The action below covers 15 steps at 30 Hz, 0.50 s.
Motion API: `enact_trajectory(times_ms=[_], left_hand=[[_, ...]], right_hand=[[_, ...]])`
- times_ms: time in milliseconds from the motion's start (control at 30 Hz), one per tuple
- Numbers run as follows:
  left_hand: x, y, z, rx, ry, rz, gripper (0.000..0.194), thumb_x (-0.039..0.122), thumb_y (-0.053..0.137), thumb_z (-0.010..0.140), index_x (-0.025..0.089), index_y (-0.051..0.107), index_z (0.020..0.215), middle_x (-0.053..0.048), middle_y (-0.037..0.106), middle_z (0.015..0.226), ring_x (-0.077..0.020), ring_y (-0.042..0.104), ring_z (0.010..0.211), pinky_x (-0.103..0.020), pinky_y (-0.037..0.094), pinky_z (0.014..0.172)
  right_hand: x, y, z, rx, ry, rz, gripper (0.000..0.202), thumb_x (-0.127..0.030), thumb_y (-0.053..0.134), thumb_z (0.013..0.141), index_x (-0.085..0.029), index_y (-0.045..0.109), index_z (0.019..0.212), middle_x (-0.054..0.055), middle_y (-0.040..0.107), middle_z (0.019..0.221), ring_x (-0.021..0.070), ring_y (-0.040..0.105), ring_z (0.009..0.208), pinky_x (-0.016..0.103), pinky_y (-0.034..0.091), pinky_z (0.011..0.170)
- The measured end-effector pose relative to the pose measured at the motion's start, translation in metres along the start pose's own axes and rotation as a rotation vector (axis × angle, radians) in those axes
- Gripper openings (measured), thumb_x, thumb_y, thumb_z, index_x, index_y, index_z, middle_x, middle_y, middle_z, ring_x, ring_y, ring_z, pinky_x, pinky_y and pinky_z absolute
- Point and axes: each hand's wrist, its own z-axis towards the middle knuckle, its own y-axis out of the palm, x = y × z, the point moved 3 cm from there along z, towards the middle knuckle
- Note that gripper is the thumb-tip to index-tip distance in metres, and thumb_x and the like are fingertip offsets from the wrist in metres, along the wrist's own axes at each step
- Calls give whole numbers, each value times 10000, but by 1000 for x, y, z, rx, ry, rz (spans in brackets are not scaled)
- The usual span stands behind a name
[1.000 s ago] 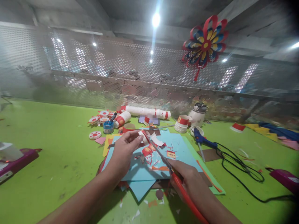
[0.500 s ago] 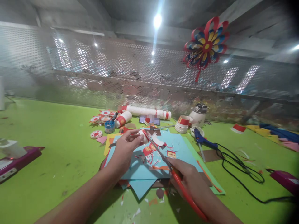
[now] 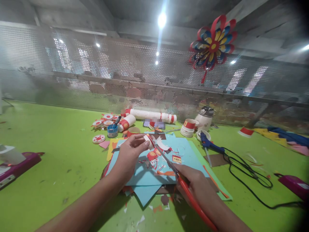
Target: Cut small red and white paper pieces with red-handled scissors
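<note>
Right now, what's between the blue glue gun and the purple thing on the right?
Looped black cord and small scraps on the green table; the head view shows it.

Left of the blue paper sheets (image 3: 190,158), the frame's edge cuts off a purple power strip (image 3: 21,167); behind them, pixelation masks the dark phone's screen (image 3: 160,124).
</note>
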Motion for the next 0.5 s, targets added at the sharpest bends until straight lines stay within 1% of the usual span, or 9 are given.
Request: enact_trajectory(times_ms=[200,267,367,500], left_hand=[[-1,0,0,13,-17,-32,310,298,709,687,168,619,954,-85,661,907,-208,623,850,-378,489,807],[0,0,0,14,-40,-59,343,300,710,684,159,605,978,-92,647,929,-212,621,834,-397,506,782],[1,2,0,10,-67,-86,374,297,712,684,146,583,1002,-100,628,945,-214,620,814,-425,522,764],[2,3,1,-3,-58,-69,342,288,707,692,140,578,973,-107,625,965,-218,618,832,-427,521,774]], right_hand=[[-3,0,-1,-14,15,6,252,-142,506,767,-204,701,915,29,742,849,221,674,744,266,492,624],[-2,0,0,-1,15,4,267,-123,517,758,-202,692,944,26,735,838,213,665,734,271,485,639],[1,2,0,7,4,16,313,-106,521,755,-188,673,1016,50,726,892,221,654,777,296,479,689],[4,4,1,-8,-9,28,324,-118,526,771,-180,656,1062,69,711,925,234,641,818,319,474,729]])
